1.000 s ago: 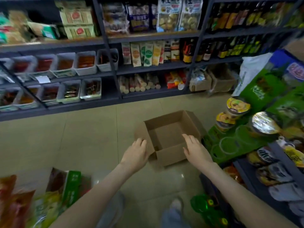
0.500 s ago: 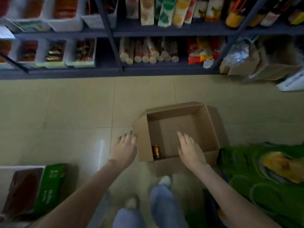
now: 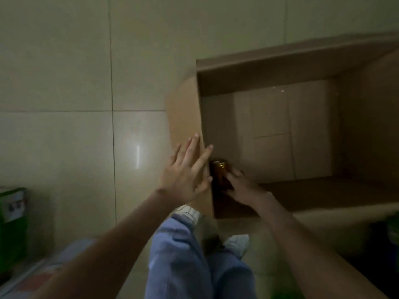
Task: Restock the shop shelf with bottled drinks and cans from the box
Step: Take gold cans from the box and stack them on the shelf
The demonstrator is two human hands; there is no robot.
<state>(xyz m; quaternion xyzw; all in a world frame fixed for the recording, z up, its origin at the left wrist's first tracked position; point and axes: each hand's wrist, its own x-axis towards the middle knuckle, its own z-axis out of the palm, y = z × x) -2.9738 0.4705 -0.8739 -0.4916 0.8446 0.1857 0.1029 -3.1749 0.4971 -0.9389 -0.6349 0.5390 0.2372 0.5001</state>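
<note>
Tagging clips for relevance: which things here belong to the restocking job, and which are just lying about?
Part of the job:
cardboard box, open on the floor
brown can, in the box's near-left corner
right hand, fingers round the can
left hand, fingers straight against the box's left flap

Just lying about:
green carton, at the left edge
floor tiles

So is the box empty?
Nearly empty: one can stands in the near left corner of the box; the rest of its floor is bare.
</note>
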